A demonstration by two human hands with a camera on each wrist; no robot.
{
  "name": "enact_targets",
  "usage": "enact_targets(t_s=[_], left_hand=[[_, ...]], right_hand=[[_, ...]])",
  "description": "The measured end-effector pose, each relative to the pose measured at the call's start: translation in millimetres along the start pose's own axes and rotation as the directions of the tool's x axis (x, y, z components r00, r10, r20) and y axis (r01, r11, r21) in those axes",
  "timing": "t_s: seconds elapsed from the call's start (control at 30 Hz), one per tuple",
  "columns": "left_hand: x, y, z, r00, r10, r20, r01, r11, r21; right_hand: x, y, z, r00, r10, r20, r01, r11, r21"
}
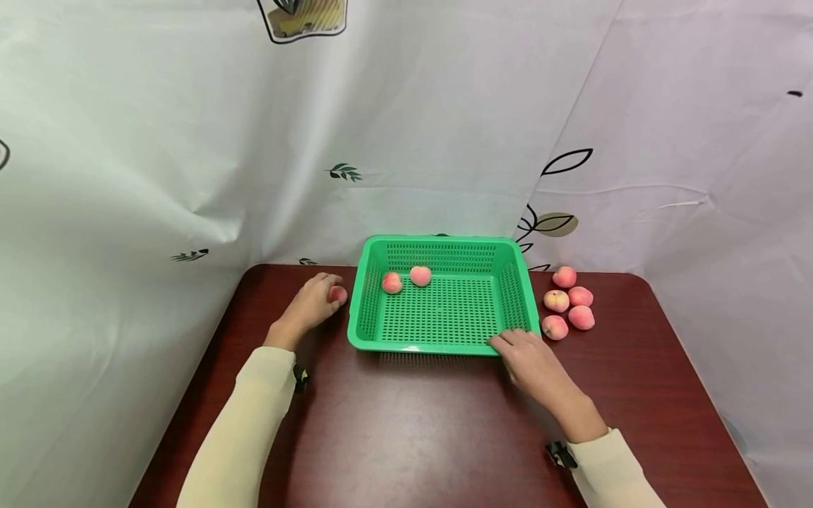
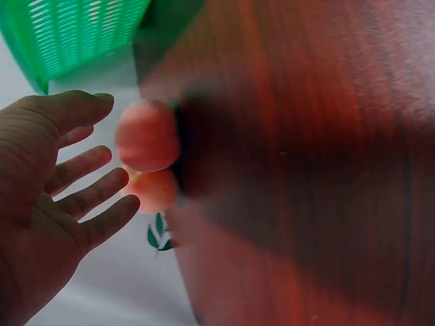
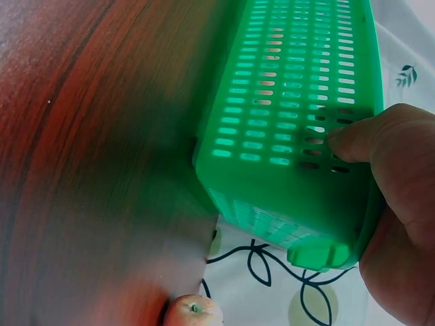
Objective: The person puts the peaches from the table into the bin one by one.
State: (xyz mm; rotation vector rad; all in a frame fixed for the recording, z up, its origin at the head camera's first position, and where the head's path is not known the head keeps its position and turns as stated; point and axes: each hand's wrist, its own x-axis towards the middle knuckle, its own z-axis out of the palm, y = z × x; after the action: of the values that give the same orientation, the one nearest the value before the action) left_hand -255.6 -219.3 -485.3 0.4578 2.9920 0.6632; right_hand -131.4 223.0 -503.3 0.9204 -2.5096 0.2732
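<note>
Picking up the peach (image 1: 339,295) left of the green basket (image 1: 413,348) seems the step in hand: the left hand (image 1: 311,303) is spread close by, contact unclear, the right hand (image 1: 526,358) grips the basket's rim, and lifting would call for a gentle pinch.

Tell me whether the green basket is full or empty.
Neither; nearly empty: the basket holds only two peaches, and the rest of it shows bare.

Head view high, forward and down; wrist views low, close, tilted; green basket (image 1: 438,310) in all.
</note>
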Motion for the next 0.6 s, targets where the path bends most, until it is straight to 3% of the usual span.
enact_targets(t_s=[0.23,0.6], left_hand=[[0.3,-3.0,14.1,1.000,0.002,-0.006,-0.002,1.000,0.000],[0.9,-1.0,19.2,0.995,-0.071,0.067,0.072,0.997,-0.020]], right_hand=[[-1.0,-0.2,0.3,1.000,0.000,-0.007,0.000,1.000,0.003],[0.0,-0.7,-0.4,1.000,-0.001,-0.007,0.001,1.000,0.012]])
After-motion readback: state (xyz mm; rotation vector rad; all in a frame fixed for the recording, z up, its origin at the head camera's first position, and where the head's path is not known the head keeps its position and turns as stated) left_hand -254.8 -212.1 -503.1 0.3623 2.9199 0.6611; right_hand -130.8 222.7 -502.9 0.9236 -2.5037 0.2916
